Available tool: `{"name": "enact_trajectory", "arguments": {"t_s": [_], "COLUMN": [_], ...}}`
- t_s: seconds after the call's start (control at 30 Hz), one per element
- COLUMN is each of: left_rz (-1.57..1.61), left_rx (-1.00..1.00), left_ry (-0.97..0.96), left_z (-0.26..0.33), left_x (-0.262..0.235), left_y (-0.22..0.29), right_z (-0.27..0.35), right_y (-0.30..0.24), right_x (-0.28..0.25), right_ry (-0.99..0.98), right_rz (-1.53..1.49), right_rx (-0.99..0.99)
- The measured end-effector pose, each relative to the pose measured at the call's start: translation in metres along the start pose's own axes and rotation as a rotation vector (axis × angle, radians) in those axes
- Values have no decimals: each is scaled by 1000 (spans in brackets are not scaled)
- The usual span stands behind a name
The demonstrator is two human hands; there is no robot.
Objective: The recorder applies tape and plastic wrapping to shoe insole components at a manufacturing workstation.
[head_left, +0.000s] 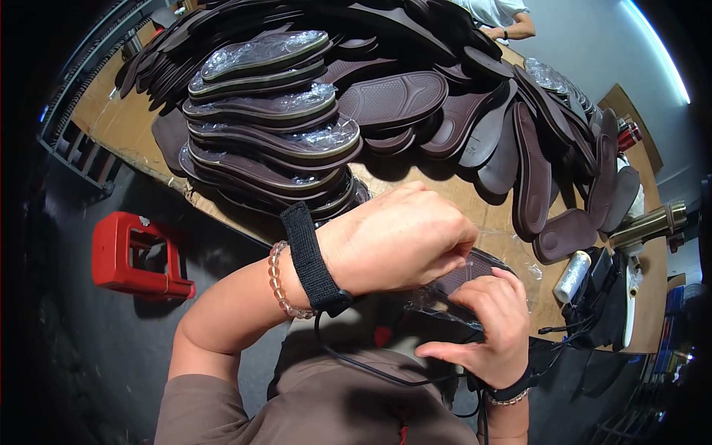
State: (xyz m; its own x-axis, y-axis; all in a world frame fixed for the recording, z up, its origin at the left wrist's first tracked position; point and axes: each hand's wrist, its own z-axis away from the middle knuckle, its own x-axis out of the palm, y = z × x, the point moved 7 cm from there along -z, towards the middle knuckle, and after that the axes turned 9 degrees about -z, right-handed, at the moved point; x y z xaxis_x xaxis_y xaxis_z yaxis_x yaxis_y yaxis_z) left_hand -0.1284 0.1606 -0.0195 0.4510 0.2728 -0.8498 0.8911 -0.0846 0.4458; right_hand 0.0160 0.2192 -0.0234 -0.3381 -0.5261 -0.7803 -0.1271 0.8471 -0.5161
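At the near edge of the table a dark brown shoe sole [480,268] lies partly hidden behind my hands. Clear plastic film [426,298] shows around it. My left hand [404,239], with a black strap and a bead bracelet at the wrist, reaches over the sole. Its fingers are curled in a pinch and appear to grip the film by its edge. To the right, my right hand [493,322] is at the near side of the sole, its thumb spread away from bent fingers. Nothing shows in its grasp.
A tall stack of film-wrapped soles [267,137] rises at the left of the table [382,184]. Loose brown soles [393,102] are heaped behind. A film roll [572,276] and a brass-coloured cylinder [649,225] are at the right. A red stool [119,252] stands on the floor. Another person's arm [518,28] shows at the back.
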Motion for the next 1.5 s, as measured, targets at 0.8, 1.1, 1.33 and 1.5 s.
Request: {"name": "enact_trajectory", "arguments": {"t_s": [0.8,1.1,1.33,1.5], "left_rz": [2,71,282,358], "left_rx": [30,-378,-471,-434], "left_ry": [360,232,246,205], "left_z": [13,86,81,72], "left_x": [-24,-9,27,32], "left_y": [17,34,20,15], "right_z": [4,7,13,13], "right_y": [20,20,11,8], "right_x": [11,7,4,4], "right_ry": [63,96,80,92], "right_rz": [-270,-195,-147,-125], "right_rx": [104,5,-52,-73]}}
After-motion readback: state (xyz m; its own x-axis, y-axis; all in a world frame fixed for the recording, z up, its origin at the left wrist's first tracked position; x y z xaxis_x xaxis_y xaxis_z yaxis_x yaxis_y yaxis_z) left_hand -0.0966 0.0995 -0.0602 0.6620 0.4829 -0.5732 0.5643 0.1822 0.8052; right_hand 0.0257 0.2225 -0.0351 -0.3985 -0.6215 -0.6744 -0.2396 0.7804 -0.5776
